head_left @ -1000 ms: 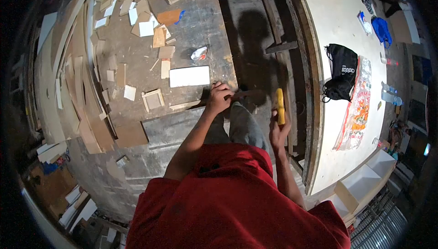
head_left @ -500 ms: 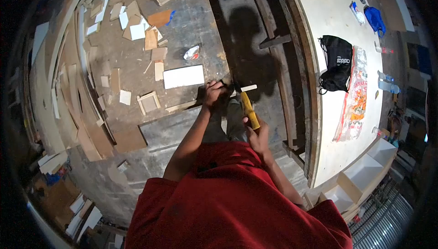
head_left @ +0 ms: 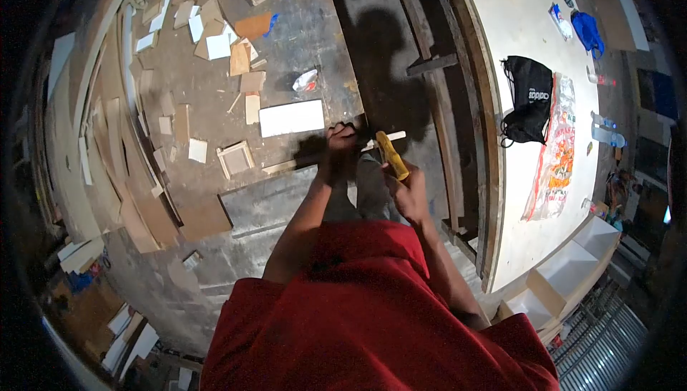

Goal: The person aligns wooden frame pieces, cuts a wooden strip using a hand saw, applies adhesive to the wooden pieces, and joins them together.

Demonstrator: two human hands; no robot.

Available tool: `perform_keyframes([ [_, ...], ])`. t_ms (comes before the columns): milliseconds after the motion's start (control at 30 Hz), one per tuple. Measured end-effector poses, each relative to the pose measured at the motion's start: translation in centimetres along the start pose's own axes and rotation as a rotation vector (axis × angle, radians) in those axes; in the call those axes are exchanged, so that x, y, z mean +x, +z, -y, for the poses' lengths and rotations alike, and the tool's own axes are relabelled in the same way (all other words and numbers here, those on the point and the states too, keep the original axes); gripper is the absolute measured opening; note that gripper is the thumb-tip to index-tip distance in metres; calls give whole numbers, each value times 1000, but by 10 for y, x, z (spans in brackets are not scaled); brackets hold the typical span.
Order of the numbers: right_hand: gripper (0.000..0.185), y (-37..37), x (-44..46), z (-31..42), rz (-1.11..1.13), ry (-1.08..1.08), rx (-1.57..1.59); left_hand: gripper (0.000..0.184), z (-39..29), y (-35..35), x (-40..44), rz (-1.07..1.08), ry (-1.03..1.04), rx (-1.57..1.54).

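My right hand (head_left: 409, 194) is closed around the yellow handle of a handsaw (head_left: 391, 156). The saw's blade is dark and hard to make out against the shadow. A thin pale wooden strip (head_left: 285, 166) lies along the near edge of the worktable (head_left: 315, 36), and its far end sticks out past the table's right corner, by the saw. My left hand (head_left: 339, 142) presses on this strip close to the corner, fingers curled over it and partly in shadow. Just beyond that hand lies a white rectangular board (head_left: 291, 118).
Wood offcuts (head_left: 240, 58), a small wooden frame (head_left: 235, 159) and a crumpled plastic wrapper (head_left: 305, 81) lie on the worktable. To the right, past a dark gap, a pale panel (head_left: 519, 240) bears a black drawstring bag (head_left: 528, 101) and a printed plastic sack (head_left: 554, 165).
The saw and my right hand have shifted slightly, with the handle now nearer the strip and more tilted. My left hand stays on the strip. The view has moved a little.
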State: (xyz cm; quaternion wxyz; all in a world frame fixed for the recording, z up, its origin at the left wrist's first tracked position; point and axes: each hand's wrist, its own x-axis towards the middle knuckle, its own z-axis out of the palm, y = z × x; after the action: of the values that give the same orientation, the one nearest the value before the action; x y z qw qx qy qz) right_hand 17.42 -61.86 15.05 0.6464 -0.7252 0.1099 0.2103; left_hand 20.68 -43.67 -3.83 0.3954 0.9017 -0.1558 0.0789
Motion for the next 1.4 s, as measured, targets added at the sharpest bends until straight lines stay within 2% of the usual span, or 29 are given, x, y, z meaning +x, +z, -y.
perform_keyframes([
  [67,13,-2,1,-2,-10,56,-154,16,10,6,6,6,3,7],
  [100,16,1,1,-1,-38,-1,-203,17,11,8,4,-13,22,-39],
  [167,17,2,8,-2,-32,5,-131,18,18,11,-2,-30,31,-82],
  [233,19,4,0,-6,-37,28,-58,18,12,5,-1,42,-29,2],
  [267,20,3,-1,-10,-60,45,-156,18,6,1,1,42,-23,-2],
  [333,20,1,3,-8,-86,40,-261,20,-4,-5,8,-54,50,-2],
  [367,24,0,-1,-7,-47,77,-254,19,-11,-6,10,-69,21,82],
  [400,37,0,-3,-5,-5,119,-247,19,-13,-11,14,-75,21,80],
  [467,35,1,-5,-2,1,155,-222,25,-17,-24,16,50,17,15],
  [500,32,-1,-4,-3,26,128,-171,25,-19,-22,19,45,13,17],
  [567,29,0,-4,-4,54,102,-121,36,-26,-12,30,-62,-170,213],
  [600,26,1,-4,-4,40,106,-124,36,-25,-2,34,-64,-172,213],
  [667,23,5,-6,-6,27,113,-129,46,-19,20,36,-194,-292,526],
  [700,15,8,-5,-5,-5,73,-120,46,-19,20,35,-195,-296,527],
  [767,16,8,-4,-3,-38,34,-112,47,-18,22,33,-128,-320,465],
  [867,14,9,-11,1,-47,149,-79,48,-10,29,31,-90,-306,539],
  [967,15,10,-17,-2,-93,-81,-72,46,10,53,25,-163,-269,680],
  [1033,32,3,-13,7,35,98,-128,45,7,51,26,-173,-283,644],
  [1100,33,3,-1,14,35,141,-141,44,3,50,26,-181,-292,607],
  [1167,34,1,-1,12,26,180,-150,44,2,49,30,-306,-240,605],
  [1233,31,2,-5,4,36,27,-51,44,6,41,35,-284,-217,653],
  [1267,31,0,-11,-2,35,43,-51,44,-1,39,27,-235,-202,684],
  [1333,29,1,-7,10,-24,291,-112,42,-3,39,31,-189,-232,684],
  [1400,29,1,-6,8,-10,229,-85,40,-3,43,30,-194,-288,674],
])
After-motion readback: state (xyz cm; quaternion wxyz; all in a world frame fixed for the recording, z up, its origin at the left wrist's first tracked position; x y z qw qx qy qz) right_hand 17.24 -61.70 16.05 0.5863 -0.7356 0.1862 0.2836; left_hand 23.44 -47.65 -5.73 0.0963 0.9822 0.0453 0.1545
